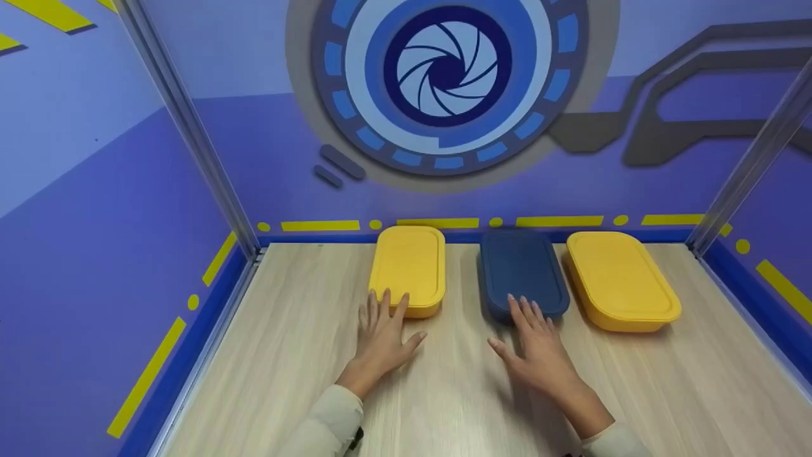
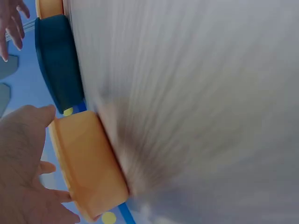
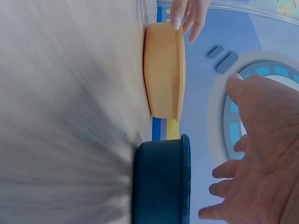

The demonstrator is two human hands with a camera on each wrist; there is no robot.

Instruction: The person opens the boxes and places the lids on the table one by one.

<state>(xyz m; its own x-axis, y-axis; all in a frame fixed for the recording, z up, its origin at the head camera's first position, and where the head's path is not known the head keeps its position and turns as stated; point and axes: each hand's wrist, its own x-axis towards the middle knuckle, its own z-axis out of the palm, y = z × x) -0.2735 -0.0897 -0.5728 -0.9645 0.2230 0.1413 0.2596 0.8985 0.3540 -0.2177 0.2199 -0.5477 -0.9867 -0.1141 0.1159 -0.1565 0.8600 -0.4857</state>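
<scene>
Three lidded plastic food containers stand along the back of the table. My left hand (image 1: 380, 339), fingers spread, reaches to the near end of the left yellow container (image 1: 409, 266); whether the fingertips touch its lid I cannot tell. Over the near edge of the dark blue container (image 1: 523, 270) my right hand (image 1: 539, 352) is held with fingers extended and thumb apart. A gap shows between that hand and the blue container (image 3: 161, 184) in the right wrist view. The second yellow container (image 1: 625, 276) sits slightly angled to the right of the blue one, with no hand on it.
The wood-grain table (image 1: 444, 393) is enclosed by a blue-purple back wall (image 1: 254, 146) and side walls. Metal corner posts (image 1: 190, 127) rise at both back corners. A round printed emblem (image 1: 447, 73) decorates the back wall.
</scene>
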